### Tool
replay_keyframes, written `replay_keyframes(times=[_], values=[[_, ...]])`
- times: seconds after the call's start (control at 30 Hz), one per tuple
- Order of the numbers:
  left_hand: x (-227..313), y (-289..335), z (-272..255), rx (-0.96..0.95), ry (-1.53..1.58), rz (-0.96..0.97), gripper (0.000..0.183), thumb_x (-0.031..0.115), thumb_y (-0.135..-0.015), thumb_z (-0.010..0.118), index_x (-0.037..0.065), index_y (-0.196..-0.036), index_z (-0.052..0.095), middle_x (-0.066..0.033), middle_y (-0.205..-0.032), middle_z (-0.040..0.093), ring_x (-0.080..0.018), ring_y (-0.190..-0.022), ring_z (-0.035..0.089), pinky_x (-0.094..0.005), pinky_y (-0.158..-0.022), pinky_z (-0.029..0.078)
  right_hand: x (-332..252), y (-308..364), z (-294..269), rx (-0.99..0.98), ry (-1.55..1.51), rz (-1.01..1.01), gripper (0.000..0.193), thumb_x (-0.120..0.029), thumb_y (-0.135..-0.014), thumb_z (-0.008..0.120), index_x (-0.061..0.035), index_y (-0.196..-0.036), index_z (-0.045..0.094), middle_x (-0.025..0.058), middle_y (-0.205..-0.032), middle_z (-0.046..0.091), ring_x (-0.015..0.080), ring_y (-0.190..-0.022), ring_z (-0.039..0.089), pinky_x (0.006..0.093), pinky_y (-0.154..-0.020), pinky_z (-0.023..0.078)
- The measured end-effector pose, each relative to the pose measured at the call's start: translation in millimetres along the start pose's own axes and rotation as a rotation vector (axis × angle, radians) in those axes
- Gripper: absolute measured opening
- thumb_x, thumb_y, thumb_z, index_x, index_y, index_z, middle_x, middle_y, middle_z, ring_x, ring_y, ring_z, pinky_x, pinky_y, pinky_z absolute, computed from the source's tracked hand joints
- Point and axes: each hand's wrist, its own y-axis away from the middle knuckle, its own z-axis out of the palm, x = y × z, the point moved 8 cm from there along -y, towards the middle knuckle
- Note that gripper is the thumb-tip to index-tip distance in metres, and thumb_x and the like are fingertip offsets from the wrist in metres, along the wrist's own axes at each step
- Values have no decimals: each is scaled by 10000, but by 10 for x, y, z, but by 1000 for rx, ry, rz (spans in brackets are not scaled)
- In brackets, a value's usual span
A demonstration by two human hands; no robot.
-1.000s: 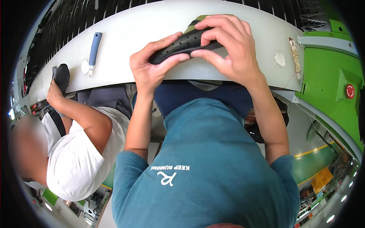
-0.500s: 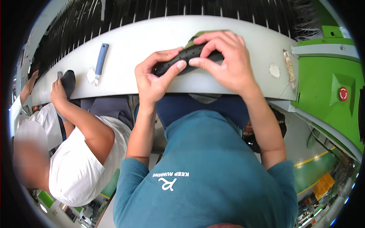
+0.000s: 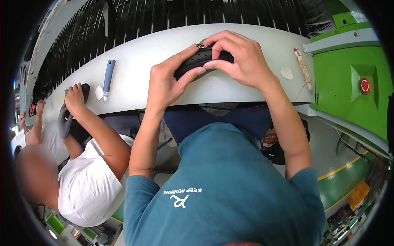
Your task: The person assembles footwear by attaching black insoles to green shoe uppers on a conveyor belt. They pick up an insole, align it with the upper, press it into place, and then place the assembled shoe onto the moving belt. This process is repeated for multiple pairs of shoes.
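Observation:
Both hands grip a black insole-like piece [image 3: 196, 60] with rows of small holes, held over the white work surface. My left hand [image 3: 169, 78] pinches its left end, thumb along the near edge and fingers over the far side. My right hand [image 3: 242, 57] curls round the other end, its thumb pressed on the near edge and its fingers on top. A bit of green and a small shiny spot show at its far edge. The piece looks bowed between the hands, and its right end is partly hidden by my fingers.
A blue-handled scraper [image 3: 108, 80] lies left on the white table [image 3: 135, 82]. A tape-wrapped stick [image 3: 303, 67] lies right, before a green machine [image 3: 336, 82] with a red button [image 3: 365, 86]. Behind runs a dark slatted conveyor [image 3: 164, 16]. At left, a co-worker's hand [image 3: 74, 99] holds a dark piece.
My left fingers have spread further along the far side of the insole-like piece, and less green shows. The co-worker's hand has shifted, and a grey-gloved hand now shows beside it.

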Motion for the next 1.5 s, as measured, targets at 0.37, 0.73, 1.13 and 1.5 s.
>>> replay_keyframes(times=[0.37,0.73,1.13,1.5], values=[[-21,-43,44,-8,76,-61,367,137,-926,887,15,-1269,835,-208,-1316,806,-309,-1224,794,-388,-1063,615,245,51,-7,-12,-203,327,458,-234,-711,1034,-72,-930,666,35,-1150,831,223,-1059,776,345,-943,614],[453,-182,221,-64,-406,135,700,305,-866,961,30,-1441,671,-181,-1294,818,-337,-1133,815,-375,-927,646,281,667,-342,274,-43,95,455,-142,-736,1020,-58,-1102,763,89,-1242,816,263,-1146,793,378,-989,637],[-253,-407,115,-116,-78,-85,724,488,-814,980,31,-1345,801,-176,-1038,857,-263,-934,848,-363,-851,650,-51,149,-390,167,117,-37,267,-205,-859,904,-80,-1076,810,52,-1173,782,299,-975,766,418,-822,630],[-118,-323,125,-146,-87,-20,665,300,-880,964,13,-1437,742,-177,-1199,834,-207,-1089,800,-356,-987,622,-256,36,-109,-60,240,34,357,-70,-865,857,-50,-1182,694,102,-1170,731,352,-1113,710,493,-981,568]])
